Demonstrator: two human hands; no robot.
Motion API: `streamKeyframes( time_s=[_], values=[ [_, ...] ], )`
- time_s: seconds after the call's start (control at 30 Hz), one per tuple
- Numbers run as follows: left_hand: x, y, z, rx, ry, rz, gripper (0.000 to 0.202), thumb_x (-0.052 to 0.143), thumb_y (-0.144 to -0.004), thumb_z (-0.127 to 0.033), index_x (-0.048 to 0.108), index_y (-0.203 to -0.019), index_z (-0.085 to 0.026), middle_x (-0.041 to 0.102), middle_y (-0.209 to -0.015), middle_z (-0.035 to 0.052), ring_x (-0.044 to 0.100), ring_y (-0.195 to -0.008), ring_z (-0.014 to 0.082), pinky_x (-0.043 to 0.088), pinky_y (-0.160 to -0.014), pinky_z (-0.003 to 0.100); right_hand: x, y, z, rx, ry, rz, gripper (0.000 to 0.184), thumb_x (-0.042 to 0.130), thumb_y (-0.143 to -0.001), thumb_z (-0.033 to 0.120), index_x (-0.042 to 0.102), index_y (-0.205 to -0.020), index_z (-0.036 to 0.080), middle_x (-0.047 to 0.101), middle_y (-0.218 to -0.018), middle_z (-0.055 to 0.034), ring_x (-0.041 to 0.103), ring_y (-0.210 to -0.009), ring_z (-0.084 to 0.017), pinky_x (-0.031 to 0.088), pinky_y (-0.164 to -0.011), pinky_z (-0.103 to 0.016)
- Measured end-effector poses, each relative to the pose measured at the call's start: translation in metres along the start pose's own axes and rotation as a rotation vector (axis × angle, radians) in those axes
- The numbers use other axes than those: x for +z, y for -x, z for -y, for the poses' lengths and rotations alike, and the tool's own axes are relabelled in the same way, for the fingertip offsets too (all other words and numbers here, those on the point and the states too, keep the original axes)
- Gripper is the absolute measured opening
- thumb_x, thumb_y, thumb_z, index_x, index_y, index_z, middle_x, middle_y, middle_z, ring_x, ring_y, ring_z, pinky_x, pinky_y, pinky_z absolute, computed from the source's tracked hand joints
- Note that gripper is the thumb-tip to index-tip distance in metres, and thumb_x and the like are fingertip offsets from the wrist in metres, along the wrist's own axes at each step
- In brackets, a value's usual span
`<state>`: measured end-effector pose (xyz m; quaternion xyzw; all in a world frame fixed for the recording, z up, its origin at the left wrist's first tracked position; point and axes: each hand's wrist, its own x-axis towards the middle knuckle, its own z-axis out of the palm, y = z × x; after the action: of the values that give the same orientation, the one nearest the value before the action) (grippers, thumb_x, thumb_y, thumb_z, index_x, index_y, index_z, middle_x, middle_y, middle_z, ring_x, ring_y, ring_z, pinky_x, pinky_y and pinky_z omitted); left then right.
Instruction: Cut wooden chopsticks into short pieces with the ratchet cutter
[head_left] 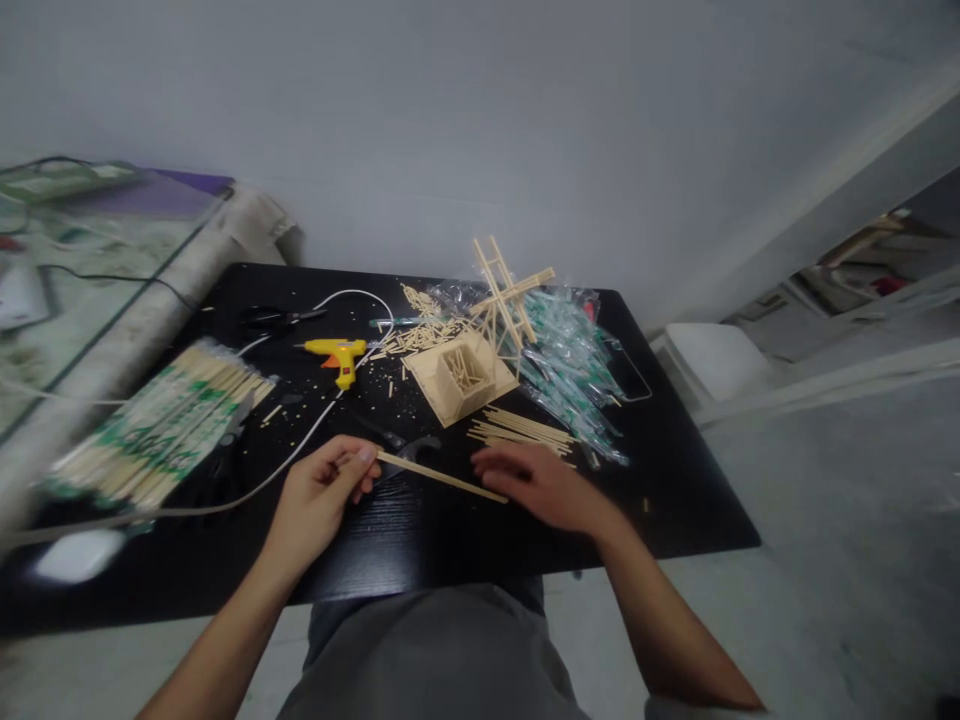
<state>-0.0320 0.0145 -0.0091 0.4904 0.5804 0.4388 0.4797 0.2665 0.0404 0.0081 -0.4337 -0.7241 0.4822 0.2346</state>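
Head view: the left hand [324, 488] is pinching a stick [442, 477] by one end, the right hand [538, 485] is hanging half-curled, seemingly empty, near the other, and beyond them a joined frame [512, 291] is standing while loose sticks [525, 428] are lying unattached.

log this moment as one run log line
left hand: holds wooden stick near one end | right hand: by stick's other end, contact unclear | glue gun: on black table

green-printed chopstick packets [166, 422], lettering too blurred to read
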Motion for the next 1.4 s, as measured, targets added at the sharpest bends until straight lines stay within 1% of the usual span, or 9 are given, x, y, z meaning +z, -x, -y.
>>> streamKeyframes(
  time_s=[0.07, 0.17, 0.27, 0.37, 0.47, 0.67, 0.93, 1.17, 1.4],
  values=[
    [0.006, 0.0, 0.001, 0.016, -0.022, 0.055, 0.034, 0.07, -0.089, -0.051, 0.072, -0.088, -0.017, 0.069, -0.073, 0.0019, 0.06, -0.061, 0.0127, 0.048, -0.053, 0.022, 0.015, 0.012, 0.006, 0.079, -0.084, 0.14, 0.015, 0.066, -0.098, 0.029, 0.075, -0.107, 0.021, 0.079, -0.092, -0.002, 0.074, -0.081, -0.018, 0.058, -0.075, -0.03],
    [0.011, -0.001, 0.002, 0.064, -0.129, 0.12, 0.035, 0.062, -0.094, -0.051, 0.072, -0.091, -0.018, 0.072, -0.077, 0.0036, 0.065, -0.067, 0.0155, 0.053, -0.06, 0.025, 0.023, 0.021, 0.004, 0.147, -0.114, 0.109, 0.016, 0.059, -0.101, 0.022, 0.075, -0.097, 0.019, 0.077, -0.085, -0.0011, 0.071, -0.069, -0.015, 0.055, -0.07, -0.027],
    [0.005, -0.004, 0.005, 0.235, -0.403, 0.175, 0.035, 0.059, -0.097, -0.051, 0.073, -0.108, -0.02, 0.077, -0.103, 0.0086, 0.072, -0.095, 0.0224, 0.06, -0.086, 0.037, 0.018, 0.023, -0.008, 0.136, 0.062, 0.024, 0.013, 0.062, -0.099, 0.018, 0.075, -0.096, 0.019, 0.077, -0.086, -0.0017, 0.072, -0.077, -0.018, 0.055, -0.076, -0.03],
    [-0.011, -0.011, 0.013, 0.468, -0.718, 0.255, 0.053, 0.068, -0.091, -0.053, 0.064, -0.135, -0.023, 0.061, -0.147, 0.0139, 0.055, -0.138, 0.0331, 0.044, -0.117, 0.056, 0.014, 0.022, -0.023, 0.04, 0.291, -0.09, 0.012, 0.065, -0.097, 0.014, 0.075, -0.096, 0.02, 0.075, -0.096, -0.0052, 0.07, -0.092, -0.022, 0.054, -0.088, -0.036],
    [-0.028, -0.021, 0.025, 0.571, -0.964, 0.327, 0.079, 0.074, -0.084, -0.057, 0.051, -0.151, -0.023, 0.044, -0.163, 0.0174, 0.036, -0.153, 0.0409, 0.032, -0.123, 0.066, 0.018, 0.018, -0.038, -0.045, 0.458, -0.168, 0.014, 0.065, -0.096, 0.011, 0.076, -0.094, 0.02, 0.07, -0.101, -0.008, 0.066, -0.098, -0.024, 0.054, -0.091, -0.04],
    [-0.038, -0.03, 0.035, 0.575, -1.11, 0.343, 0.076, 0.071, -0.088, -0.054, 0.052, -0.151, -0.017, 0.051, -0.156, 0.0215, 0.047, -0.145, 0.041, 0.039, -0.12, 0.061, 0.033, 0.009, -0.05, -0.125, 0.758, -0.264, 0.015, 0.066, -0.095, 0.011, 0.079, -0.095, 0.02, 0.066, -0.1, -0.012, 0.059, -0.098, -0.029, 0.052, -0.089, -0.047],
    [-0.033, -0.03, 0.022, 0.598, -1.139, 0.349, 0.054, 0.064, -0.092, -0.049, 0.065, -0.135, -0.016, 0.063, -0.125, 0.0199, 0.06, -0.117, 0.0381, 0.053, -0.101, 0.056, 0.039, 0.007, -0.052, -0.135, 0.713, -0.211, 0.023, 0.057, -0.099, 0.006, 0.076, -0.102, 0.018, 0.066, -0.095, -0.0088, 0.061, -0.089, -0.024, 0.052, -0.084, -0.036],
    [-0.031, -0.027, 0.028, 0.641, -1.117, 0.164, 0.046, 0.054, -0.099, -0.045, 0.064, -0.129, -0.012, 0.062, -0.118, 0.0187, 0.06, -0.111, 0.0348, 0.052, -0.101, 0.051, 0.051, 0.012, -0.049, -0.204, 0.737, -0.179, 0.022, 0.059, -0.099, 0.006, 0.075, -0.106, 0.019, 0.067, -0.099, -0.0077, 0.061, -0.095, -0.023, 0.049, -0.088, -0.037],
    [-0.033, -0.02, 0.021, 0.366, -0.742, 0.005, 0.036, 0.043, -0.101, -0.047, 0.065, -0.104, -0.019, 0.07, -0.088, 0.0065, 0.068, -0.083, 0.0243, 0.053, -0.079, 0.035, 0.054, 0.004, -0.044, -0.286, 0.783, -0.099, 0.019, 0.061, -0.1, 0.009, 0.073, -0.11, 0.02, 0.068, -0.104, -0.0083, 0.061, -0.103, -0.025, 0.05, -0.093, -0.039]
  ],
)
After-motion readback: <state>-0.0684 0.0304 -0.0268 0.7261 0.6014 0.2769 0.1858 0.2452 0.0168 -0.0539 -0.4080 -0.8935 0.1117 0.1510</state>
